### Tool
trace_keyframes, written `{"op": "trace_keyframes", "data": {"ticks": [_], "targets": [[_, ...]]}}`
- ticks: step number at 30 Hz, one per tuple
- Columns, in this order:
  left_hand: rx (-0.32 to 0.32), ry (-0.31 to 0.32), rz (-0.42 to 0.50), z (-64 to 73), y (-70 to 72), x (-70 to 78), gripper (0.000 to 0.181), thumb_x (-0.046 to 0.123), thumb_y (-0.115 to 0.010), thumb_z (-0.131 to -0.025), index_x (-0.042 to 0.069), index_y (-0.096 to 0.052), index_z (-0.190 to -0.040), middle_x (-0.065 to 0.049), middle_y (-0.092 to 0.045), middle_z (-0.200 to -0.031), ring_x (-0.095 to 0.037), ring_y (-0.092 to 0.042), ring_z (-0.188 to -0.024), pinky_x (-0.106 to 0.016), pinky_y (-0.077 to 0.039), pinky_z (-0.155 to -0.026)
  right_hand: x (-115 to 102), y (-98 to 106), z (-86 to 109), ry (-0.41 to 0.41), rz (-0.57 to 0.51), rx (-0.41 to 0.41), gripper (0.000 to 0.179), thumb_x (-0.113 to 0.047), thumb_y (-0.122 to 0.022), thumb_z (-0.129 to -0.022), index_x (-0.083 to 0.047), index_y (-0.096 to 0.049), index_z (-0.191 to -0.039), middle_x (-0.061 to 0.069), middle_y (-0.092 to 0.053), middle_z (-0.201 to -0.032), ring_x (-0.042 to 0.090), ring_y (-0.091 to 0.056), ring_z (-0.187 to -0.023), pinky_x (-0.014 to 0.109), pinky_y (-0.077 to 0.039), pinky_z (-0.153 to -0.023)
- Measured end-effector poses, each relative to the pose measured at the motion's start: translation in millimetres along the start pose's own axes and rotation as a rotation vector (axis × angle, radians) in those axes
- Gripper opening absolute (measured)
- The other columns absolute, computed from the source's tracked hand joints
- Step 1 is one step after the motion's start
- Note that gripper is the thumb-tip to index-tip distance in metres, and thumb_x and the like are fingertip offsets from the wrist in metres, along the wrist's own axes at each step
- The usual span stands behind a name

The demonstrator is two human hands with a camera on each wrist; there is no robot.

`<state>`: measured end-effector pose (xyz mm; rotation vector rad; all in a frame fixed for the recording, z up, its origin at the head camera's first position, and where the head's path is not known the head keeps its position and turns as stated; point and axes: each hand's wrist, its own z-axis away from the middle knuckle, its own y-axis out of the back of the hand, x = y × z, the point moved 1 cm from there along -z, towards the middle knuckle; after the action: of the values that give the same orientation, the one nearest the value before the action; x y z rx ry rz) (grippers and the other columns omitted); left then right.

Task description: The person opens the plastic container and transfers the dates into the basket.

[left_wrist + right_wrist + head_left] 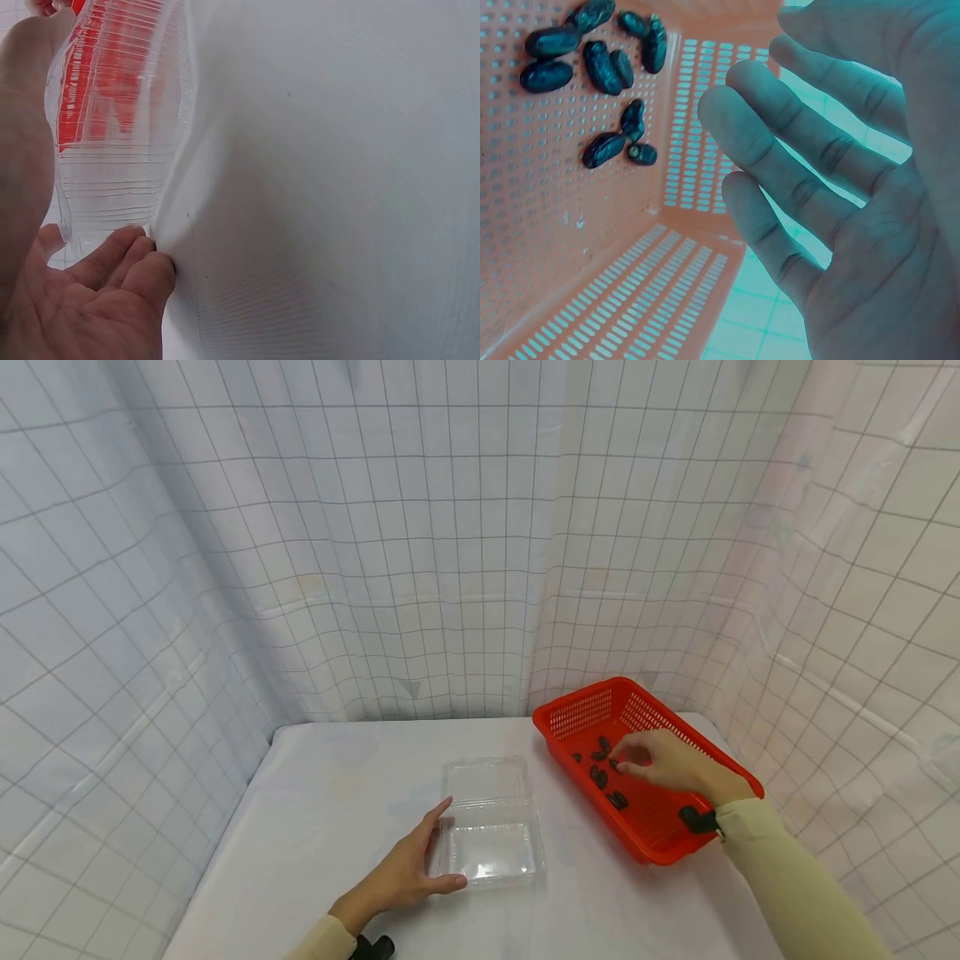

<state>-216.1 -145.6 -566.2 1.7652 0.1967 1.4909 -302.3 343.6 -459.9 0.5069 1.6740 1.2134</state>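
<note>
A clear plastic clamshell box (491, 852) lies unfolded on the white table, its lid (486, 778) on the far side. Along the box's left side my left hand (408, 868) rests with thumb and fingers spread, the thumb at the near corner and the index finger by the hinge. In the left wrist view, fingertips (135, 240) touch the box's edge. My right hand (656, 762) is inside the red basket (577, 702), low over several dark, wrinkled dates (602, 778). The right wrist view shows its fingers (750, 142) loosely bent, apart from the dates (604, 67), with nothing visible in them.
The slotted basket stands angled on the table's right side, close to the right-hand curtain (847, 693). White gridded curtains (420, 568) enclose the back and sides. Bare white table (337, 802) extends left of the box.
</note>
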Motion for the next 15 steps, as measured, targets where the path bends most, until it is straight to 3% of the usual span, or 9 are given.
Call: {"op": "trace_keyframes", "data": {"ticks": [9, 15], "targets": [[0.011, 0.0, 0.006, 1.3, -0.3, 2.0, 0.13, 0.046, -0.1, -0.093, 0.009, -0.018, -0.187, -0.033, -0.045, -0.181, -0.056, -0.053, -0.164, -0.076, -0.047, -0.133, -23.3, -11.5, 8.2, 0.071, 0.001, 0.023, 0.018, -0.023, -0.083, -0.11, -0.026, -0.085, -0.128, -0.012, -0.086, -0.121, 0.009, -0.076, -0.112, 0.039, -0.071, -0.103], [-0.004, 0.045, 0.031, 3.0, -1.4, 6.3, 0.133, 0.049, -0.098, -0.094, 0.009, -0.012, -0.188, -0.031, -0.039, -0.185, -0.056, -0.048, -0.168, -0.075, -0.046, -0.135, -43.9, -18.8, 11.9, 0.124, 0.012, 0.066, 0.021, -0.021, -0.086, -0.108, -0.024, -0.085, -0.129, -0.015, -0.082, -0.121, 0.009, -0.075, -0.111, 0.037, -0.071, -0.102]]}}
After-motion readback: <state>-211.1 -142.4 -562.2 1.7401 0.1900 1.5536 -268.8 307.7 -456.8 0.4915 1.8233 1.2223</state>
